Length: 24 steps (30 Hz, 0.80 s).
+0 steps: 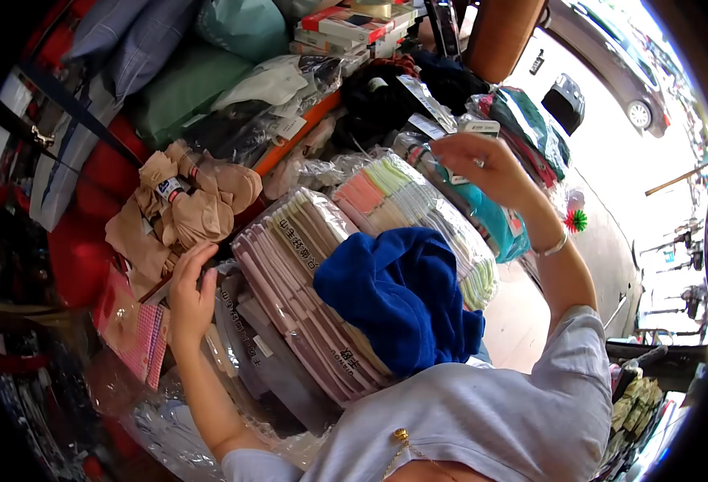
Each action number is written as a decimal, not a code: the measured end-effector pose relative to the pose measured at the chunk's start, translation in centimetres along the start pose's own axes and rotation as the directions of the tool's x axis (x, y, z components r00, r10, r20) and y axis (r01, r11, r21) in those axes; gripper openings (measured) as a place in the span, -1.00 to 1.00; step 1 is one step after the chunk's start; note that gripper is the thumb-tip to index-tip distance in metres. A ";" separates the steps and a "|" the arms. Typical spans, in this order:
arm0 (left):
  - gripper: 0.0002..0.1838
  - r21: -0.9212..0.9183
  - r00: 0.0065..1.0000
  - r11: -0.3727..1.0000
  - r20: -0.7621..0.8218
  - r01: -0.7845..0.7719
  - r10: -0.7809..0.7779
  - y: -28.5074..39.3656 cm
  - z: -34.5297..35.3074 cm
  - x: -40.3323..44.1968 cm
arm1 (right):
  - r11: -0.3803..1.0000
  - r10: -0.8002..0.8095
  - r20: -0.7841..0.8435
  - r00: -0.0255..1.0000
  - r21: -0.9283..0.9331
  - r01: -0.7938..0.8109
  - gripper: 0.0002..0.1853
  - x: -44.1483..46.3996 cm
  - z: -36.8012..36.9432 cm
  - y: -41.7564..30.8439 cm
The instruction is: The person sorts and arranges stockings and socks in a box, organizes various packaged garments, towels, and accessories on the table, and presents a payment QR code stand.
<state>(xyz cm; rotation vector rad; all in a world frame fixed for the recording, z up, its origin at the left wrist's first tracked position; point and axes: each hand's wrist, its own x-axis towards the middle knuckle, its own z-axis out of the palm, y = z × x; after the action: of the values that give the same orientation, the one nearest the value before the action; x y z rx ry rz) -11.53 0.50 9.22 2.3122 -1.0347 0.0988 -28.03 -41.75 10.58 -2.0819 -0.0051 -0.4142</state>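
Observation:
My left hand (pixel 191 297) has its fingers stretched out, beside a bundle of tan knitted socks or stockings (pixel 197 193) and the left edge of the wrapped towel stack. It holds nothing that I can see. My right hand (pixel 482 167) is raised over plastic-wrapped teal packages (pixel 482 221), its fingers extended and slightly bent, with nothing visible in them. Between my arms lies a crumpled dark blue cloth (pixel 406 297), resting on a wrapped stack of pinkish folded towels (pixel 289 289) and a wrapped stack of pastel striped towels (pixel 418 209).
Grey wrapped towels (pixel 269 361) lie by my left forearm, with a pink checked packet (pixel 133 325) farther left. Flat boxes (pixel 354 28) are piled at the back beside a brown post (pixel 505 36). Wrapped garments (pixel 526 128) lie back right; outside stands a parked car (pixel 615 60).

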 end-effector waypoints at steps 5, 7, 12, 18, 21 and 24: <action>-0.61 -0.142 0.994 0.990 0.110 0.007 0.009 7.9 4.3 -1.2 | 0.998 -0.012 0.152 0.988 -0.065 0.022 -0.67 10.6 -5.5 8.6; -0.43 -0.220 0.961 0.959 0.247 0.178 -0.122 10.8 7.0 -1.2 | 0.989 0.084 0.236 0.968 -0.138 -0.052 -0.59 14.2 -6.5 11.7; -0.32 0.065 0.969 0.974 0.112 0.216 -0.222 15.5 13.3 -1.3 | 0.873 0.388 0.350 0.853 -0.436 -0.218 -0.46 20.3 -6.3 19.6; -0.56 0.092 0.877 0.906 -0.309 0.412 -0.368 17.9 18.3 -1.7 | 0.879 0.475 0.376 0.795 -0.241 -0.411 -0.09 21.6 -3.4 24.0; -0.55 0.080 0.863 0.901 -0.334 0.427 -0.380 17.8 18.6 -1.8 | 0.860 0.483 0.436 0.760 -0.399 -0.317 -0.35 22.6 -2.3 24.4; -0.56 0.071 0.862 0.905 -0.346 0.418 -0.371 17.6 18.7 -1.8 | 0.869 0.457 0.501 0.735 -0.076 -0.488 -0.67 22.4 -3.2 24.4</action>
<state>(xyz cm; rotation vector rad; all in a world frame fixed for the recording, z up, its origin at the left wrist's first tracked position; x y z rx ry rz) -28.26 -17.73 2.01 2.4809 -0.3843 0.3878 -3.68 -60.84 -1.66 -1.9810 0.1988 0.4509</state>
